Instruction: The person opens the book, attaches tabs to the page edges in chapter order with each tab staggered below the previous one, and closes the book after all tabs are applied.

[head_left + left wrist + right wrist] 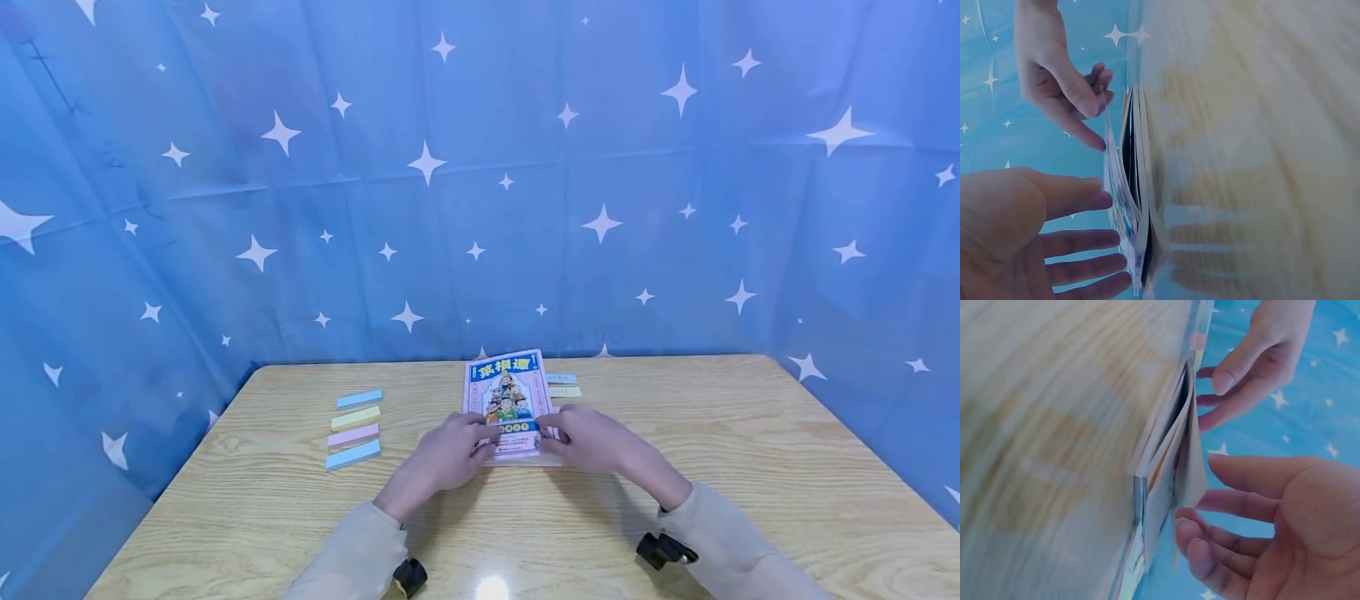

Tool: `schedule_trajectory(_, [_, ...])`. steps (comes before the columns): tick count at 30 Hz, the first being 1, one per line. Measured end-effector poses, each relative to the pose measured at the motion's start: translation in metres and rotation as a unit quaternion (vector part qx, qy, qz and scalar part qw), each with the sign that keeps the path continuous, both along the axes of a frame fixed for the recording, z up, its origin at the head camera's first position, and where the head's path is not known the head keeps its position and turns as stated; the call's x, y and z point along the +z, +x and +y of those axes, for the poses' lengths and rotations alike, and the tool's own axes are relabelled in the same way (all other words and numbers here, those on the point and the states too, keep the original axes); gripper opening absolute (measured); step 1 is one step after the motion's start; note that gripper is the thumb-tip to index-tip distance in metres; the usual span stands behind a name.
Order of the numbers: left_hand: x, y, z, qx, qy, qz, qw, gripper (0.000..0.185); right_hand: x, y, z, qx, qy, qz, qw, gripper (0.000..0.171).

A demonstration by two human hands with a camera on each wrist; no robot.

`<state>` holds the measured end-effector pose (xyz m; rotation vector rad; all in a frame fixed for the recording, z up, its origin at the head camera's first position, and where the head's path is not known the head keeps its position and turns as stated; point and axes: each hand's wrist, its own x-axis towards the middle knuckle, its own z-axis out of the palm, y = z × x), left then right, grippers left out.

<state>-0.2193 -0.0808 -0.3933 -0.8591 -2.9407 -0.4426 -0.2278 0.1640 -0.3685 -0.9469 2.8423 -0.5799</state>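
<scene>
A book with an illustrated pink, white and blue cover lies on the table. Its right side is raised, so gaps show between the cover and the pages. My left hand lies at the book's lower left, its fingers fairly straight, fingertips at the cover in the left wrist view. At the lower right, my right hand holds the lifted cover corner with its fingers. Curled fingertips of that hand show beside the cover edge in the right wrist view.
Left of the book, several paper strips in blue, yellow and pink lie in a column. A blue strip and a yellow strip with handwriting stick out behind the book's right side. A starred blue curtain hangs behind the wooden table.
</scene>
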Motion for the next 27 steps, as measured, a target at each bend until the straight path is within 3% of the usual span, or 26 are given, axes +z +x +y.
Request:
schedule_trajectory(9, [0.005,0.004,-0.003,0.035,0.026,0.055,0.9975,0.039,0.002,0.003,-0.002,-0.040,-0.006,0.081,0.996,0.031])
schedule_trajectory(16, [0.008,0.006,-0.006,0.050,0.026,0.082,0.9951,0.047,0.004,0.007,0.000,-0.061,-0.039,0.180,0.981,0.045])
schedule_trajectory(21, [0.009,0.007,-0.014,0.073,0.037,0.081,0.9933,0.053,0.005,0.009,0.006,-0.086,-0.041,0.177,0.980,0.060])
schedule_trajectory(27, [0.008,0.010,-0.025,0.113,0.036,0.065,0.9908,0.061,0.000,0.010,0.018,-0.099,-0.016,0.160,0.982,0.067])
